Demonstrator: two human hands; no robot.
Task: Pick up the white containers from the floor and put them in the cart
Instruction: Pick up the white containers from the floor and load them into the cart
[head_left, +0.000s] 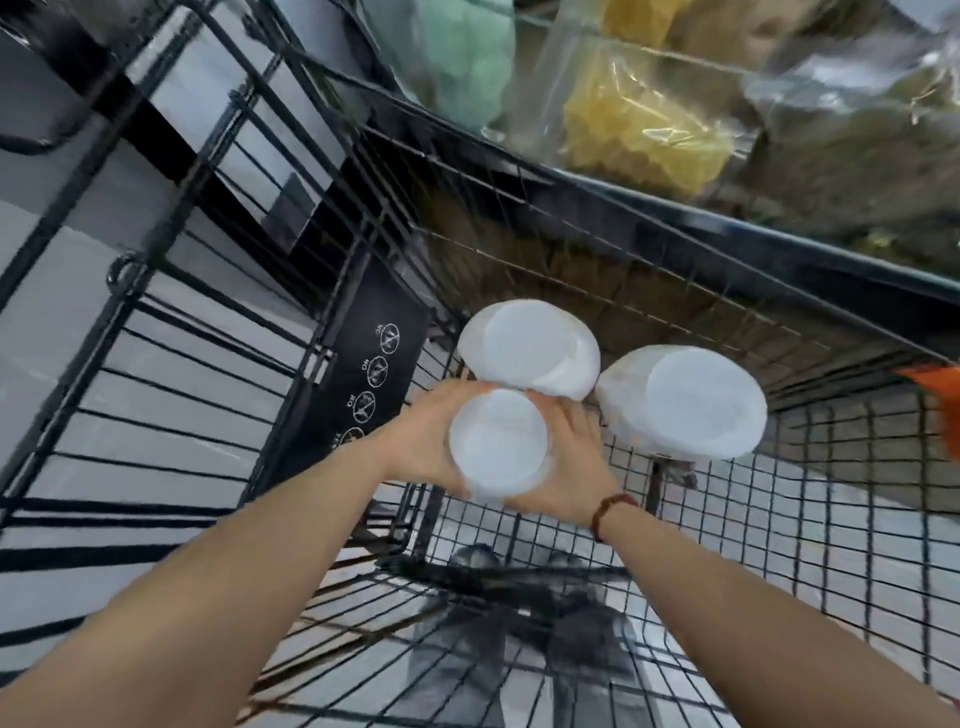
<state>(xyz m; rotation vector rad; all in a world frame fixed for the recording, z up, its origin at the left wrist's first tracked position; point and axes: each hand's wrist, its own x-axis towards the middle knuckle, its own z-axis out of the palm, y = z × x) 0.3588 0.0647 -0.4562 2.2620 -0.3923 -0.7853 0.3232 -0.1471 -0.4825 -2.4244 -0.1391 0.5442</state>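
Inside the black wire cart (810, 525) I hold a white lidded container (497, 442) between both hands. My left hand (422, 435) grips its left side and my right hand (570, 457) grips its right side. Two larger white containers rest in the cart basket just beyond: one (530, 347) touching the far edge of the held one, the other (684, 401) to its right. The held container hangs above the mesh floor of the cart.
The folded child-seat flap (363, 374) with warning icons stands left of my hands. Shelves with bagged green, yellow and brown goods (639, 124) run along the far right. An orange object (940, 400) shows at the right edge. Grey floor lies beneath.
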